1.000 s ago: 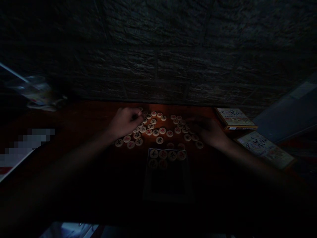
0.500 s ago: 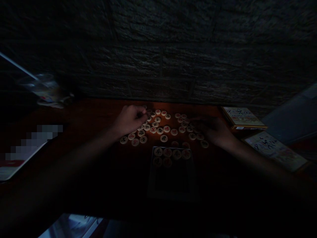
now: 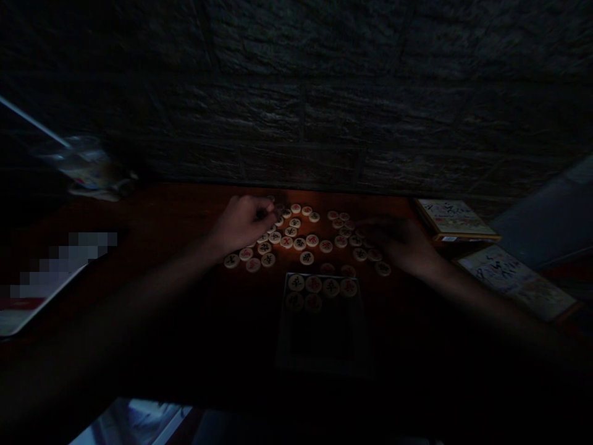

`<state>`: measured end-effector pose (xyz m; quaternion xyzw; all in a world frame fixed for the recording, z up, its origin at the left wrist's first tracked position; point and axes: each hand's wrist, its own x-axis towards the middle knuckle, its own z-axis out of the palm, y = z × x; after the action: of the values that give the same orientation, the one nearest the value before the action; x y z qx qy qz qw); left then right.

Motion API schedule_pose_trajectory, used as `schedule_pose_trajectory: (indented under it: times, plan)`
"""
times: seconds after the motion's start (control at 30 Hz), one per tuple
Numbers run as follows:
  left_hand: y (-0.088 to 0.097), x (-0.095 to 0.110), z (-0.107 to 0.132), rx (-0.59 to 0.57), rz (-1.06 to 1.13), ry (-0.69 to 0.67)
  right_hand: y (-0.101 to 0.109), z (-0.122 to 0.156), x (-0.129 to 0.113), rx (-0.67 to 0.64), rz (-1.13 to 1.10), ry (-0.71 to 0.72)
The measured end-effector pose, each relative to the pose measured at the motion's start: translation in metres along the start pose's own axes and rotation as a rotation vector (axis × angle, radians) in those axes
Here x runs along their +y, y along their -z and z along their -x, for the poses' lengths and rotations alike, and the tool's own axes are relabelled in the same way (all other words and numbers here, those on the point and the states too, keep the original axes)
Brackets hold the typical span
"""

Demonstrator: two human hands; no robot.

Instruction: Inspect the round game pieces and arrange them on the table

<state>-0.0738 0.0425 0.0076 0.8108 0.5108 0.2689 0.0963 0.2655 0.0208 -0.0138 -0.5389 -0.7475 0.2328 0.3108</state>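
Still, left hand point(image 3: 243, 224) stays curled over discs point(image 3: 296, 238); right hand's point(image 3: 398, 244) grip unclear.

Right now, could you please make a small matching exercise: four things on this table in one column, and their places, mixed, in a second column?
Things:
1. left hand
2. right hand
3. shallow box
4. printed lid

Places:
A. far right of the table, near the wall
B. nearest the person, with six round pieces in its far end
C. on the left part of the scattered round pieces
D. on the right part of the scattered pieces

Pairs: 1-C, 2-D, 3-B, 4-A
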Motion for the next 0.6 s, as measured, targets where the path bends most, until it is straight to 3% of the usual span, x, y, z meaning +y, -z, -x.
schedule_pose_trajectory:
  times: [0.6]
  plan:
    - [0.0002, 0.0027, 0.0007, 0.004, -0.006, -0.003, 0.0008, 0.0007, -0.0037, 0.008, 0.014, 0.002]
